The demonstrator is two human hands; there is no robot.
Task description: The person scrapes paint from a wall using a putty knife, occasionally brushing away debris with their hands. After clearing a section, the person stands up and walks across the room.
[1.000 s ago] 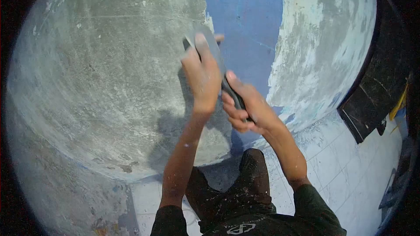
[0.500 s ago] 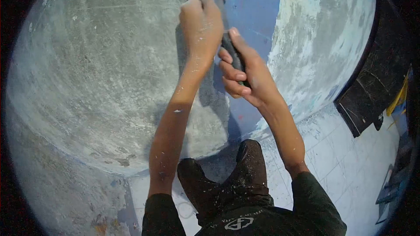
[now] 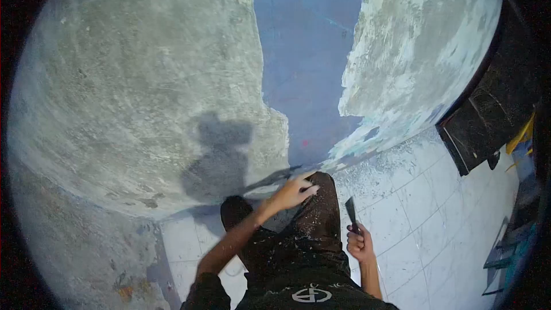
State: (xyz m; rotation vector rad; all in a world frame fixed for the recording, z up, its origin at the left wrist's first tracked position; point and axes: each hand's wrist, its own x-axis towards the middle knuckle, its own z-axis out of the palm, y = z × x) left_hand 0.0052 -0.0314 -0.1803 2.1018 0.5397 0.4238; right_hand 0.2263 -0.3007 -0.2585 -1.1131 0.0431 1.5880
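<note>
My right hand [image 3: 360, 243] is closed round the handle of a scraper [image 3: 352, 213], low on the right beside my leg. Its dark, flat blade points up, away from the wall. Over my bent knee [image 3: 323, 195] is my left hand [image 3: 293, 192], slightly blurred, with loosely bent fingers apart and nothing visible in them. Ahead stands a wall with a strip of blue paint [image 3: 307, 51] between bare grey plaster [image 3: 155, 69] on the left and a patchy, pale scraped area [image 3: 396, 51] on the right.
White floor tiles [image 3: 436, 212] lie at the wall's foot, with paint flakes [image 3: 384, 172] scattered along it. A dark panel [image 3: 482, 115] stands at the right, near a yellow item [image 3: 522, 135]. Rough grey wall [image 3: 86, 241] extends at lower left.
Both hands have come down from the wall towards my legs. My left hand has let go of the scraper, which stays in my right hand. More of the blue strip shows.
</note>
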